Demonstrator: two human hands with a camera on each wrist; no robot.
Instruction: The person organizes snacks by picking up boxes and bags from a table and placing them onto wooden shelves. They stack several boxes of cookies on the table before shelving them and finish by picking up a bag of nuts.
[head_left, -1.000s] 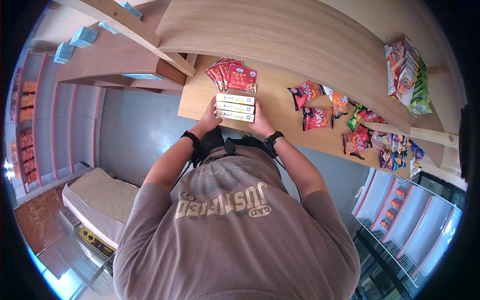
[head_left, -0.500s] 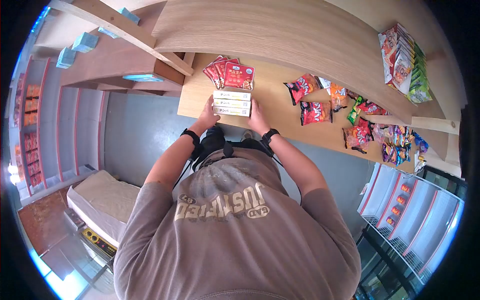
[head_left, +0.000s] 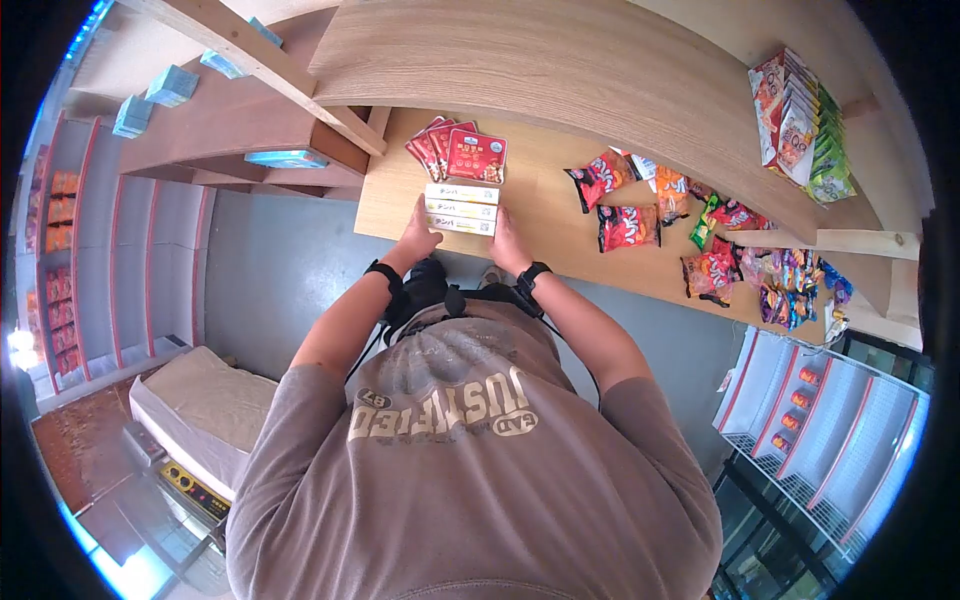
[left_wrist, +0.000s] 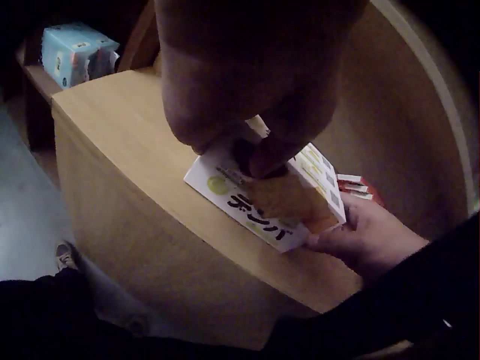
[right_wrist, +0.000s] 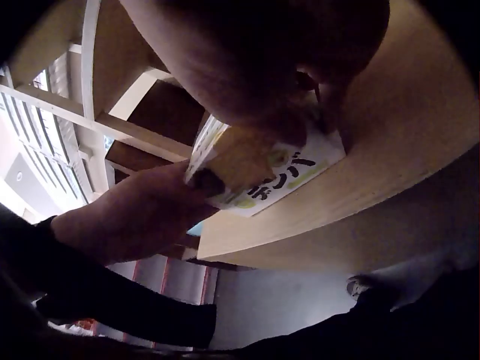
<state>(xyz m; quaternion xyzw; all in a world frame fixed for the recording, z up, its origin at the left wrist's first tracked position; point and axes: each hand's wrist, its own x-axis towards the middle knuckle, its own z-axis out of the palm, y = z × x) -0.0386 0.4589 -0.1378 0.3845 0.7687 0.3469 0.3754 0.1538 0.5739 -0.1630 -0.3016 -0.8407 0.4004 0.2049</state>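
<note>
Three flat white-and-yellow boxes point(head_left: 462, 209) lie side by side on the wooden shelf point(head_left: 545, 200), close to its front edge, long sides touching. The left hand point(head_left: 418, 238) is at their left end and the right hand point(head_left: 508, 243) at their right end. The wrist views show the fingers point(left_wrist: 262, 154) of each hand curled onto the box ends, clamping the row from both sides. This grip likely holds the three as one flush block with their ends in line. Just behind the boxes a fan of red packets point(head_left: 462, 152) overlaps toward the shelf's back. Well to the right of the boxes, snack bags point(head_left: 630, 225) lie loosely scattered.
</note>
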